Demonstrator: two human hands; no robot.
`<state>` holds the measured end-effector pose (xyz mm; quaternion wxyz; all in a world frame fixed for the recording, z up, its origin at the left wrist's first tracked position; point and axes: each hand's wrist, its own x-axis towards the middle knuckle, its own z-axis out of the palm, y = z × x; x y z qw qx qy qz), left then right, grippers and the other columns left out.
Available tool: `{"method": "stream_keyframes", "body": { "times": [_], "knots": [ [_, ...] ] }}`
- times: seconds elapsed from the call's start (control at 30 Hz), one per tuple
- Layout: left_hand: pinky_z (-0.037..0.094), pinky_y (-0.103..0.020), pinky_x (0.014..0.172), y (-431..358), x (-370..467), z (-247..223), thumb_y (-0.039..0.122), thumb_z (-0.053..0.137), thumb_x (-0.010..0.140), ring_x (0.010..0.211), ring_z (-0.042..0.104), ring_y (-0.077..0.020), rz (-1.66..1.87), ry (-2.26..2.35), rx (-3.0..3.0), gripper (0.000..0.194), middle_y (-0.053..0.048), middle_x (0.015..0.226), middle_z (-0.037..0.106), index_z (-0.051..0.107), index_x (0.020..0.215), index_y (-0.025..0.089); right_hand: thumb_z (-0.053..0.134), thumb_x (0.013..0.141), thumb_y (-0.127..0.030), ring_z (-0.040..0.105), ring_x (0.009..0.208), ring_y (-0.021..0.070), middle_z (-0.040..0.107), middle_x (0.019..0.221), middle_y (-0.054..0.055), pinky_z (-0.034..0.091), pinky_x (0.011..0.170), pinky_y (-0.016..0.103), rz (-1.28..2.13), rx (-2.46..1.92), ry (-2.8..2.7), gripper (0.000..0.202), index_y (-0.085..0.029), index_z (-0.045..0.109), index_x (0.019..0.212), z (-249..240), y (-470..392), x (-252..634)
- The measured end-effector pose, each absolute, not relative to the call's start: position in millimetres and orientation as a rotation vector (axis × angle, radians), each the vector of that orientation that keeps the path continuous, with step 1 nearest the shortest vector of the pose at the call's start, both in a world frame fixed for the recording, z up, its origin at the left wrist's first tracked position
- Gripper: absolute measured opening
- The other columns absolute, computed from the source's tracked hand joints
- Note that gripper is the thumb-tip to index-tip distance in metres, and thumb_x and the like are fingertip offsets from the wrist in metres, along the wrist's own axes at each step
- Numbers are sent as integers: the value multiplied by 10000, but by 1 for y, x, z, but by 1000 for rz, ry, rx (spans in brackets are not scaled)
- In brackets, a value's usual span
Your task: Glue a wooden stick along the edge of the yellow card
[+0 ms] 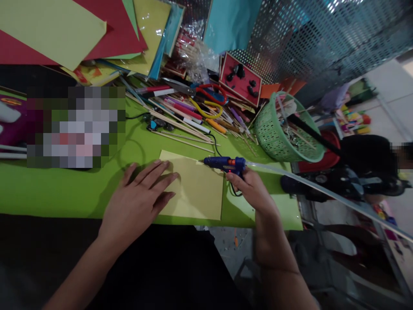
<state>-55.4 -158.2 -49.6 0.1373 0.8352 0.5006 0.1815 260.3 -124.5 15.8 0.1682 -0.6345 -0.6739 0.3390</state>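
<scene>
A pale yellow sheet of paper (196,193) lies flat on the green table near its front edge. Resting on the sheet's left side, my left hand (145,189) has its fingers stretched out and apart. My right hand (247,183) is wrapped round the handle of a blue glue gun (222,163), whose small red light shows. The nozzle points left, over the upper edge of the paper; whether it touches cannot be made out. A long, clear glue stick (290,175) runs out of the gun's back toward the right.
Behind the paper lie thin wooden sticks (180,122), several pens, and scissors with red handles (211,93). A green basket (274,129) stands at the back right beside a red-bottomed tray (240,79). Coloured paper sheets (122,38) are piled at the back left.
</scene>
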Motion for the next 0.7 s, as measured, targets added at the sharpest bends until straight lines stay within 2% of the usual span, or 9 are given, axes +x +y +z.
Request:
{"method": "stream_keyframes", "body": {
  "times": [0.23,0.7],
  "knots": [
    [241,-622,1278,-158,-55,-50,395,456,1075,1530,432,-298,488,1458,2457,423,-12,1663,450,565,1475,309,609,954,-570,526,640,185,594,685,10,394,594,285,959,-1776,-1910,405,-187,737,990,13,-123,255],
    [251,-650,1267,-158,-56,-52,394,466,1071,1518,450,-313,517,1442,2441,429,-15,1658,459,566,1479,310,604,957,-557,558,690,192,624,742,26,408,625,291,929,-1813,-1925,389,-187,724,957,14,-126,261]
  ]
}}
